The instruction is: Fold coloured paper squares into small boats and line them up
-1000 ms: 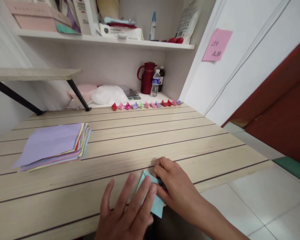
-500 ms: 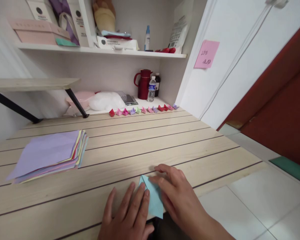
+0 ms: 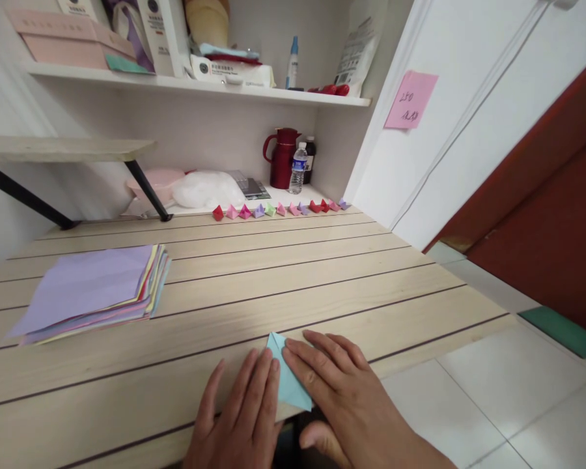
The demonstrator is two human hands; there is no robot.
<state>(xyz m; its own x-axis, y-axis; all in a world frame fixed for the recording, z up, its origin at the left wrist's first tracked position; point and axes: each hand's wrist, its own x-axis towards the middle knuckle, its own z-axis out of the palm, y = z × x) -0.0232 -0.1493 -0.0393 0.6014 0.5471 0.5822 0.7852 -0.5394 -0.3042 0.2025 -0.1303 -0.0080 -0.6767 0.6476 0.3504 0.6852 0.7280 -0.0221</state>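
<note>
A folded piece of light blue origami paper (image 3: 291,385) lies at the front edge of the table, its pointed end facing away from me. My left hand (image 3: 239,410) rests flat with fingers stretched along the paper's left side. On the right side, my right hand (image 3: 339,391) presses down with its fingers laid out over the paper's edge, the thumb hanging near the table's front edge. Both hands are open, and they partly cover the paper.
A stack of coloured paper sheets (image 3: 95,280), purple on top, lies at the left. Several small folded paper pieces (image 3: 270,209) stand in a row at the table's back. Behind them are a red jug (image 3: 283,159) and a water bottle (image 3: 297,170).
My right hand's fingers have gone from bent to laid flat on the paper's right side. My left hand has shifted slightly left. The view has tilted down a little.
</note>
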